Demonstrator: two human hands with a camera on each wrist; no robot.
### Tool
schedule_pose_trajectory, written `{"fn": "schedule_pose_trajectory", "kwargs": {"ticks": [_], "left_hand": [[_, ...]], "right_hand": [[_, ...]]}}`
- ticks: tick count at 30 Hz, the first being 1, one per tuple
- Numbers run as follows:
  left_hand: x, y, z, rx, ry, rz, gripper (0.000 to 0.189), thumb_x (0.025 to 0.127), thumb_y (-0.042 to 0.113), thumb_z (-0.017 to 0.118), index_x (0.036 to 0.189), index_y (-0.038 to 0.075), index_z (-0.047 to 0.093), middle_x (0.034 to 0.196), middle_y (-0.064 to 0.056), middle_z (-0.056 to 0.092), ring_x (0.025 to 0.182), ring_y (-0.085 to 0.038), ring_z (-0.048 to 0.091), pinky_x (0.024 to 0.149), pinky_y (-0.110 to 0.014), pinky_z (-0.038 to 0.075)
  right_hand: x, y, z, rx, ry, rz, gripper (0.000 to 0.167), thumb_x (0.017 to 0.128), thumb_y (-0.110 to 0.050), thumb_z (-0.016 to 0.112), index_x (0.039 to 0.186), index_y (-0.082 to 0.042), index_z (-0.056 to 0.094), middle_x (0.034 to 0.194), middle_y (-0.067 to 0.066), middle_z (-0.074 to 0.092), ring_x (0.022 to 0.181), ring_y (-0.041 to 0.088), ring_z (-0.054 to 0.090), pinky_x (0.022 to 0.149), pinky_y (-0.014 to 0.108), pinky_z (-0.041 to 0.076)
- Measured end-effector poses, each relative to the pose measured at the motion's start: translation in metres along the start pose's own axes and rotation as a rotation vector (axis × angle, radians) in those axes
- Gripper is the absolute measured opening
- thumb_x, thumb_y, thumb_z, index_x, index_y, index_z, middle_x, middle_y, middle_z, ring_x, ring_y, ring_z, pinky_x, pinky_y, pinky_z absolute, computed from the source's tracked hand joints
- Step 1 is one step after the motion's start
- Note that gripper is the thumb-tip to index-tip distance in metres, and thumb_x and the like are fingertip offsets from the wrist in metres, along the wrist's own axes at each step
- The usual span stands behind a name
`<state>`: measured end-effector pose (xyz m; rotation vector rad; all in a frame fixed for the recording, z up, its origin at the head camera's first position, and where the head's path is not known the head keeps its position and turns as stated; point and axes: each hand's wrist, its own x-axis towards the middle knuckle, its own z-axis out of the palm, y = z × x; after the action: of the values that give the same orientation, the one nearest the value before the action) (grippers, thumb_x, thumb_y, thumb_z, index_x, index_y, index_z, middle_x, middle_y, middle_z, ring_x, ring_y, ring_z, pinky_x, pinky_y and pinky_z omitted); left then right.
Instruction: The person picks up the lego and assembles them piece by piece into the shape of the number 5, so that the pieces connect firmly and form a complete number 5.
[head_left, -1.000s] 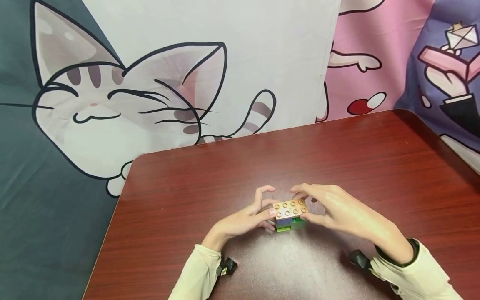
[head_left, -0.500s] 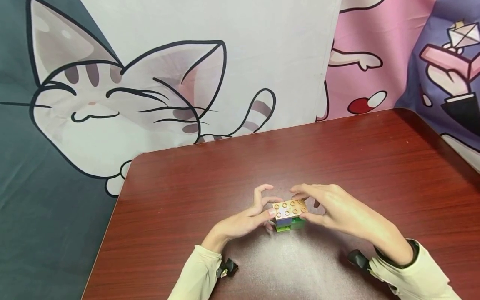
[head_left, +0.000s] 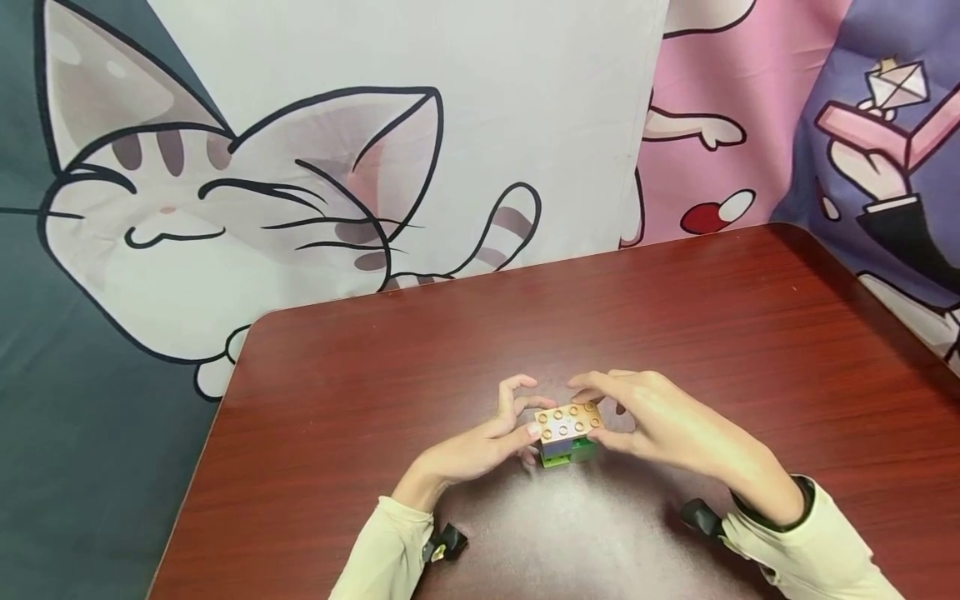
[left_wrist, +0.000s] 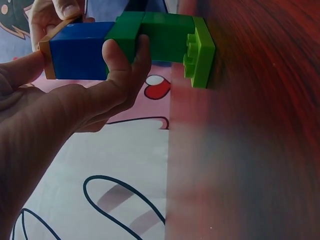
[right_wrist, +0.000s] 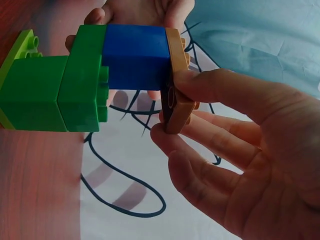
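Observation:
A stack of toy building blocks stands upright on the table between both hands. From the table up it has a light green plate (left_wrist: 202, 52), a green block (right_wrist: 32, 92), a thinner green block (right_wrist: 82, 80), a blue block (right_wrist: 135, 55) and an orange plate (head_left: 567, 421) with studs on top. The blue block sits under one end of the orange plate, whose other end overhangs. My left hand (head_left: 472, 454) holds the stack, thumb at the orange plate's edge and other fingers by the green blocks. My right hand (head_left: 660, 417) pinches the overhanging end.
The reddish-brown wooden table (head_left: 360, 367) spreads around the stack. Cloth backdrops with a cartoon cat (head_left: 225, 217) and other drawings hang behind its far edge. Black straps (head_left: 446, 542) show near the cuffs of the light sleeves (head_left: 386, 542).
The head view has shifted slightly, so the scene sits farther left. Both hands keep their places on the stack; one lower left finger has drawn in behind it.

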<state>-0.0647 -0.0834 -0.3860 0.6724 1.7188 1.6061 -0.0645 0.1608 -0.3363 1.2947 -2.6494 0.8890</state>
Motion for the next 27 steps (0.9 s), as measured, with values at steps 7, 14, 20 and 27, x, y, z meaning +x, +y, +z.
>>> {"fn": "schedule_pose_trajectory", "kwargs": {"ticks": [7, 14, 20, 27], "left_hand": [[0.001, -0.001, -0.001, -0.042, -0.020, -0.030, 0.046, 0.101, 0.015, 0.035, 0.134, 0.016, 0.004, 0.141, -0.016, 0.024, 0.088, -0.048, 0.056, 0.081, -0.057, 0.045], [-0.003, -0.001, -0.006, -0.050, -0.002, -0.091, 0.045, 0.102, 0.021, 0.035, 0.140, 0.015, 0.011, 0.145, -0.016, 0.023, 0.111, -0.038, 0.052, 0.089, -0.048, 0.045], [-0.027, 0.008, 0.001, 0.365, 0.286, 0.037, 0.042, 0.099, 0.031, 0.044, 0.138, 0.024, 0.029, 0.146, -0.001, 0.025, 0.128, -0.027, 0.038, 0.096, -0.050, 0.038], [-0.038, -0.010, 0.023, 1.173, 0.499, 0.380, 0.089, 0.076, 0.044, 0.072, 0.143, 0.011, 0.023, 0.150, -0.024, 0.000, 0.137, -0.039, 0.011, 0.102, -0.058, 0.025]], "right_hand": [[-0.002, 0.002, 0.001, 0.006, 0.032, -0.009, 0.051, 0.070, -0.007, 0.075, 0.117, -0.008, 0.056, 0.096, -0.008, 0.064, 0.077, 0.005, 0.056, 0.065, 0.028, 0.049], [-0.005, 0.004, 0.002, -0.011, 0.026, 0.014, 0.055, 0.072, -0.014, 0.076, 0.123, -0.008, 0.054, 0.108, -0.004, 0.061, 0.094, 0.009, 0.056, 0.078, 0.032, 0.048], [-0.033, 0.000, 0.000, -0.028, 0.124, -0.010, 0.070, 0.075, -0.029, 0.076, 0.135, -0.012, 0.043, 0.133, -0.001, 0.046, 0.118, 0.014, 0.043, 0.101, 0.017, 0.026], [-0.057, 0.001, 0.028, -0.135, 0.184, -0.104, 0.071, 0.087, -0.048, 0.056, 0.135, 0.002, 0.039, 0.146, 0.021, 0.026, 0.126, 0.030, 0.033, 0.108, 0.029, 0.013]]}}
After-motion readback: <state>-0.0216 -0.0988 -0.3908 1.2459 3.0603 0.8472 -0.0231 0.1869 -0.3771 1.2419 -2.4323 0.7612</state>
